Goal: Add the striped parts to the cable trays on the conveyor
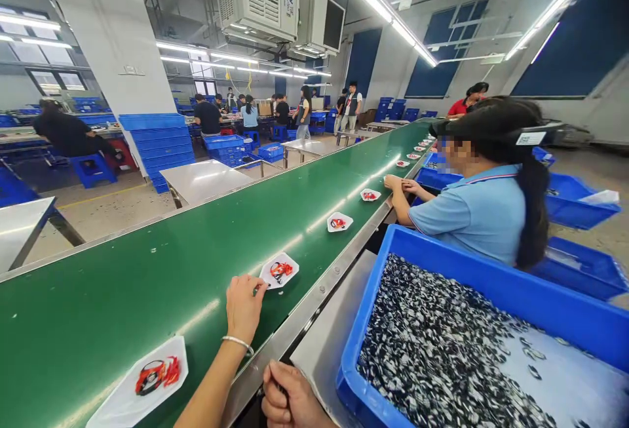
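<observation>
My left hand (244, 307), with a bracelet at the wrist, reaches over the green conveyor belt (162, 254). Its fingers are pinched at the near left edge of a white tray (289, 277) that holds red and black pieces (280, 271). A tiny dark bit shows at the fingertips, too small to name. Beside the belt's metal edge, my right hand (291, 394) is curled closed, its contents hidden. Right of it stands a blue bin (351, 349) with many small black-and-white pieces (432, 330). Another white tray (115, 402) with red and black pieces lies nearest me.
More white trays, such as this tray (340, 221), line the belt farther away. A co-worker in a light-blue shirt (472, 212) sits ahead on the right, hands at the belt's edge. A metal rail (314, 290) borders the belt. Metal tables (204, 177) stand beyond it.
</observation>
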Demonstrator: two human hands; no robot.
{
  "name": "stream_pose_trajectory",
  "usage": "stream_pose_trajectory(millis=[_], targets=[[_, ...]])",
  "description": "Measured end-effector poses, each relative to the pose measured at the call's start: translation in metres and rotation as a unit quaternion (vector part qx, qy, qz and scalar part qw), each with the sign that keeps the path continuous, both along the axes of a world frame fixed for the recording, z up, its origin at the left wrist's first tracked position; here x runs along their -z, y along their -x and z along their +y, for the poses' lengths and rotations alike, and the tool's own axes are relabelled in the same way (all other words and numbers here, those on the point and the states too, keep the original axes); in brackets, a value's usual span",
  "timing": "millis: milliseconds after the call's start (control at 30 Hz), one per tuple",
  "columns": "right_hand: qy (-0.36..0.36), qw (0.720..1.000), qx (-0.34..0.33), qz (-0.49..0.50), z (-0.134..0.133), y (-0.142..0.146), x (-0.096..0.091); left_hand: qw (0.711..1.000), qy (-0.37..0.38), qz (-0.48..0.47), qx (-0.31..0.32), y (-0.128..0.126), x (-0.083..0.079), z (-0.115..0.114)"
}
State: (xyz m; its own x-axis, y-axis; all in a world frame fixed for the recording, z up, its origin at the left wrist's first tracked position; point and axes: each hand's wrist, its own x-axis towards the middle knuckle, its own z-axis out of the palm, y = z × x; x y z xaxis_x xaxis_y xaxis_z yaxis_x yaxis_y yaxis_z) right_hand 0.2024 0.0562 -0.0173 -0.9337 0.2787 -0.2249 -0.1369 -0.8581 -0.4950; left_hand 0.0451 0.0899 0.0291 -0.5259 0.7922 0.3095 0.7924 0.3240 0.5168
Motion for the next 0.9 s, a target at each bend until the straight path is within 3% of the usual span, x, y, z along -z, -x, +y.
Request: stream_pose_trajectory(millis=[200,367,500,633,767,900], targets=[[0.041,0.998,0.04,0.009,0.007,0.0,0.003,0.991,0.078,0.104,0.004,0.015,0.001,0.026],[0.058,0.992,0.113,0.022,0.01,0.002,-0.001,0.985,0.099,0.142,-0.004,0.019,-0.004,0.012],[0.09,0.982,0.166,0.022,0.01,0.003,-0.001,0.986,0.074,0.149,0.004,-0.011,-0.004,-0.03],[0.202,0.963,0.174,0.046,0.01,0.004,-0.004,0.982,-0.082,0.132,0.104,-0.065,0.017,-0.068],[0.267,0.95,0.125,0.1,0.013,0.004,-0.008,0.969,-0.159,0.155,0.107,-0.09,0.04,-0.078],[0.251,0.957,0.132,0.062,0.014,0.003,-0.007,0.97,-0.133,0.164,0.116,-0.089,0.039,-0.078]])
